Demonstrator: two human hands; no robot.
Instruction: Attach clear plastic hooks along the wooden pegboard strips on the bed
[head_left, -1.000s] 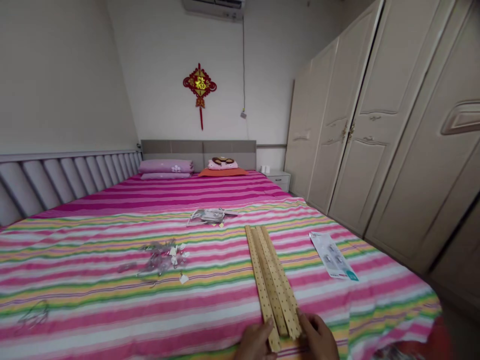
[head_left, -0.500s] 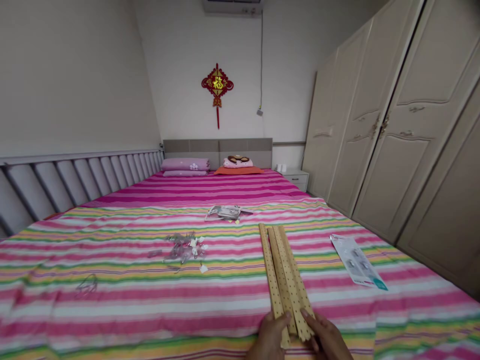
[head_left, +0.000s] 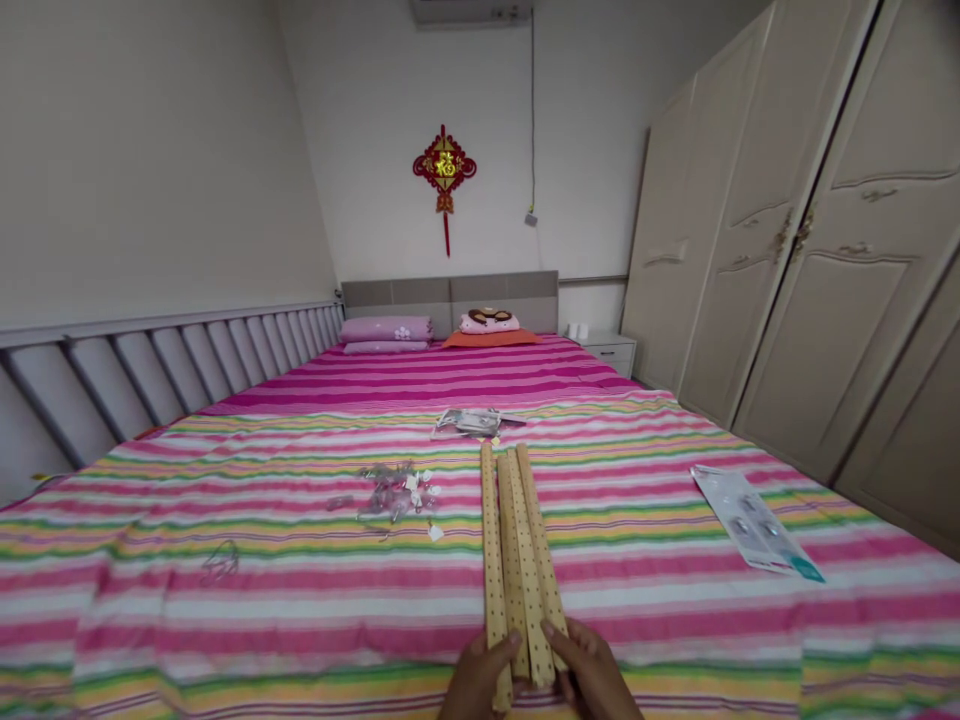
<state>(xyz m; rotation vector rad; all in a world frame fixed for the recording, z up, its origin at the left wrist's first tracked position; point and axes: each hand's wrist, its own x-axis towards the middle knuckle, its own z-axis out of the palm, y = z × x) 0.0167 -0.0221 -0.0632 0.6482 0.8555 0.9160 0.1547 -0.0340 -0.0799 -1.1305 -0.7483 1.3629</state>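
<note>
Both my hands hold the near end of a bundle of long, narrow tan strips with dark dots [head_left: 529,560], which stretches away from me over the striped bed. The strips lie side by side, slightly fanned; I cannot tell if they are joined. My left hand [head_left: 480,676] is closed around the left edge, thumb on top. At the right edge my right hand [head_left: 592,668] pinches the bundle, its thumb also on top and the other fingers mostly hidden beneath.
Left of the strips lies a pile of small clear and white pieces [head_left: 401,490]. Beyond them are grey-white packets [head_left: 472,422]. A blister pack [head_left: 754,525] rests to the right, and a thin clear loop [head_left: 221,562] to the left. Wardrobes [head_left: 810,320] line the right side; a bed rail [head_left: 172,365] runs left.
My hands and the dotted strips have shifted left over the bed, and the strips now point more directly away from me. The view has turned slightly left. Both hands keep their grip.
</note>
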